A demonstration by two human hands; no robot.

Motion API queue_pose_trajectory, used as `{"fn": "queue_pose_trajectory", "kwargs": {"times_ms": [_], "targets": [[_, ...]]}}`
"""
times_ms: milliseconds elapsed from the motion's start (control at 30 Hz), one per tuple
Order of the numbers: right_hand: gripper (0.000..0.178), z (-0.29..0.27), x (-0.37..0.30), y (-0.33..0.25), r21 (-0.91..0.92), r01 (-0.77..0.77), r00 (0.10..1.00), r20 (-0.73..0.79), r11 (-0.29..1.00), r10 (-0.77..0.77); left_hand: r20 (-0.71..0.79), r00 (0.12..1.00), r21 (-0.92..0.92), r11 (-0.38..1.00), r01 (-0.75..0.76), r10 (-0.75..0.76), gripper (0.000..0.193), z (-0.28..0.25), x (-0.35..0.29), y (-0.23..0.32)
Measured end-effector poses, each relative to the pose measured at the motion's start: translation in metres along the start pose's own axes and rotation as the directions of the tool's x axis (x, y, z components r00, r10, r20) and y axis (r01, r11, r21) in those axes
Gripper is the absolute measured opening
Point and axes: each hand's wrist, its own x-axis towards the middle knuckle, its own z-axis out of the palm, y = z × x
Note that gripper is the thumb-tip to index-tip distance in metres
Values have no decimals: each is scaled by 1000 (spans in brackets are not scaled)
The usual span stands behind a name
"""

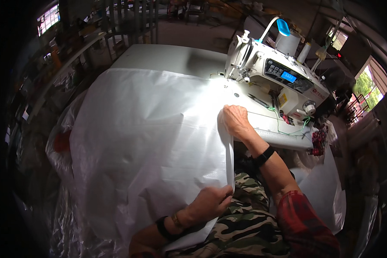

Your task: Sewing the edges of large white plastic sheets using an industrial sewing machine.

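Note:
A large white plastic sheet [150, 129] lies over the sewing table and hangs down toward my lap. My right hand [236, 120] is closed on its right edge, just below the lit needle area of the white sewing machine [284, 71]. Lower on that same edge, my left hand [211, 200] pinches the sheet near my lap. Between the two hands the edge runs nearly straight and looks folded over. The sheet's upper right corner reaches toward the presser foot, where glare hides the detail.
A small pair of dark snips [259, 101] and green thread [284, 129] lie on the machine bed. Thread cones [304, 53] and a blue-headed lamp [283, 27] stand behind the machine. Clear crinkled plastic [69, 210] hangs at the left. Patterned cloth [319, 141] is at the bed's right end.

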Motion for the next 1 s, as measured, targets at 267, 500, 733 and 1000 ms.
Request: {"fn": "queue_pose_trajectory", "kwargs": {"times_ms": [267, 500, 733, 1000], "targets": [[6, 8, 41, 15, -84, 25, 994, -107, 996, -34, -131, 991, 171, 985, 30, -7, 13, -10, 28, -13], [6, 26, 61, 26, -22, -36, 974, -223, 999, 30, -149, 987, 179, 980, 83, -56, 12, -9, 43, -15], [12, 7, 2, 8, 119, -145, 977, -137, 982, 161, -169, 985, 167, 983, 74, -45, 11, 5, 40, -17], [7, 10, 15, 10, 23, -61, 986, -151, 998, 63, -179, 984, 247, 968, 42, 3, 11, -3, 52, -22]]}}
